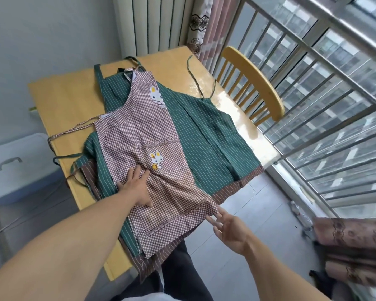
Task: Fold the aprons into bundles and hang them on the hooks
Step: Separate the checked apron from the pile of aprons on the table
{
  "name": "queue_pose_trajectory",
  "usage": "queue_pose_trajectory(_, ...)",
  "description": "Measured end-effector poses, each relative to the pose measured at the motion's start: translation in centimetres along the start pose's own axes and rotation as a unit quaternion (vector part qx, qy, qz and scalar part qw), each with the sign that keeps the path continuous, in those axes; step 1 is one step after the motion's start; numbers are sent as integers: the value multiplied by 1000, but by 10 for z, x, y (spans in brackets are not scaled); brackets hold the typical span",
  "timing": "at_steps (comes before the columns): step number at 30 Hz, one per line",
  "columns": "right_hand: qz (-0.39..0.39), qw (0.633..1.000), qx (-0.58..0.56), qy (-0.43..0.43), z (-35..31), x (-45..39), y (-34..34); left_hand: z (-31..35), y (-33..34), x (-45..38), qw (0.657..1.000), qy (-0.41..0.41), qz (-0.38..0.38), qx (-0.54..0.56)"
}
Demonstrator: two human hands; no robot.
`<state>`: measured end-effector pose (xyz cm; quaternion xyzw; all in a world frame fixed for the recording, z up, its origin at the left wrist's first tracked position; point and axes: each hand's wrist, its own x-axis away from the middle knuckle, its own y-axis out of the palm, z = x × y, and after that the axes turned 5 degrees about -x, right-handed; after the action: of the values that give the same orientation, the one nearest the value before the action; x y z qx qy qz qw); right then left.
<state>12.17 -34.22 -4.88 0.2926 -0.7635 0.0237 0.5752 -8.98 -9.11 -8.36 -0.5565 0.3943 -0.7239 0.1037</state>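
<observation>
- On the yellow wooden table (pixel 59 98) we see a brown checked apron (pixel 139 131), folded lengthwise, lying on top of a green striped apron (pixel 204 127) spread flat; both hang over the table's near edge.
- Beneath the green one, a brown striped apron (pixel 230 190) shows along the lower edges.
- Our left hand (pixel 137 187) rests flat, palm down, on the checked apron near its lower part, fingers stretched and slightly spread, gripping nothing.
- Our right hand (pixel 228 229) reaches to the checked apron's lower right corner, its fingers extended and apart, the fingertips (pixel 218 210) touching the hem.
- Thin apron ties (pixel 195 77) trail across the tabletop toward the far side.
- Beside the table stands a wooden chair (pixel 258 83) against a metal window railing (pixel 313 61).
</observation>
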Motion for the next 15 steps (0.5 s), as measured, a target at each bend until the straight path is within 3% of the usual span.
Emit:
queue_pose_trajectory(4,13,997,67,-28,-1,4,3,-2,-4,0,1000,5,-18,-1)
queue_pose_trajectory(8,126,979,159,-33,5,-2,-5,-5,-6,-1,1000,13,-21,4)
queue_pose_trajectory(11,205,935,287,-36,10,-13,-19,-2,-2,1,1000,11,0,11)
queue_pose_trajectory(15,283,851,393,-204,4,-27,-1,-6,10,5,998,18,46,44)
